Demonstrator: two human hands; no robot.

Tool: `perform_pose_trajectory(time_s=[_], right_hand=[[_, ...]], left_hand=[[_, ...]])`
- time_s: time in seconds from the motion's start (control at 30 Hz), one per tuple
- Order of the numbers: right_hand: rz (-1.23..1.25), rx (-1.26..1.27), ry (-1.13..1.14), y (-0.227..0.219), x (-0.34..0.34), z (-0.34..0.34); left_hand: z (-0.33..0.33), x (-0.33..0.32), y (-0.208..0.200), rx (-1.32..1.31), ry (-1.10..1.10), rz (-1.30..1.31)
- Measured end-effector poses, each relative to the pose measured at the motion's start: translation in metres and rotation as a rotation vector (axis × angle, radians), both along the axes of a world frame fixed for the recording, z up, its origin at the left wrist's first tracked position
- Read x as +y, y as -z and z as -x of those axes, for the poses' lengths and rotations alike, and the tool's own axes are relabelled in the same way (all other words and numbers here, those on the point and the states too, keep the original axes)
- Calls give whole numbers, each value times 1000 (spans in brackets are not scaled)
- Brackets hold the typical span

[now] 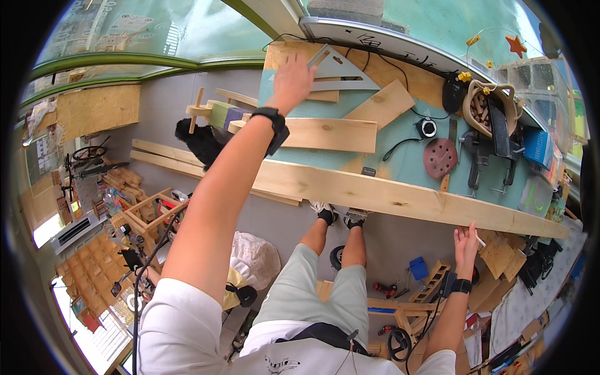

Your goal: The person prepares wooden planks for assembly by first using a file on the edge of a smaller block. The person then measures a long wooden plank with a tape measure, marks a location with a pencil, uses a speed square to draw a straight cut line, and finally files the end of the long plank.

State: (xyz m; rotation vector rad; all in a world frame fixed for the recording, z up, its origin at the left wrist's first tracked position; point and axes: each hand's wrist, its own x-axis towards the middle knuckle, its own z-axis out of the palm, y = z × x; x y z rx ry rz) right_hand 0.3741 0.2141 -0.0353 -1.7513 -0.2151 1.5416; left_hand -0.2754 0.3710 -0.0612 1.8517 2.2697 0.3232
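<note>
Reaching far across the workbench [400,164], the person's left hand [291,80] lies with spread fingers on the grey metal triangle square [340,72], touching it at its left corner; I cannot tell whether the fingers already grip it or only press on it. The square rests at the back of the bench, partly on a short wooden board [380,103] and near the wall. The right hand [465,240] hangs low in front of the long plank [400,195], half closed around a thin pencil [480,240] held between the fingers. Because the arm is stretched so far, I think the hand could slip and push the square further away, or drag it over the short board and knock this one out of place. A second loose board [328,134] lies under the forearm and may shift if the arm leans on it. To the right stand a round sanding disc [440,157], a black clamp [478,159] and a cable [400,147]; a fast pull of the square could catch the cable.
</note>
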Motion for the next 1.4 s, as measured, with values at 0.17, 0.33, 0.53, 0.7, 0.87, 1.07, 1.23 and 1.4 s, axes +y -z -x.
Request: perform_pose_trajectory(time_s=[0.17,0.33,0.53,0.7,0.87,1.07,1.23,1.4], right_hand=[[27,20,-39,10,2,-1],[37,-34,-4,0,-1,-7],[78,70,-132,-10,-18,92],[58,97,-169,-17,-36,153],[177,-110,-450,-68,-79,181],[-553,-356,-974,-95,-47,241],[-705,-445,-984,-62,-15,288],[-809,-482,-945,-35,-23,293]], left_hand=[[38,38,34,-285,-79,178],[28,26,5,-237,-61,13],[-2,-85,-95,-416,292,22],[-60,-160,-85,-336,443,148],[-94,-175,-74,-333,423,130],[-112,-176,-72,-368,349,205],[-109,-175,-68,-435,311,204],[-109,-175,-69,-459,268,226]])
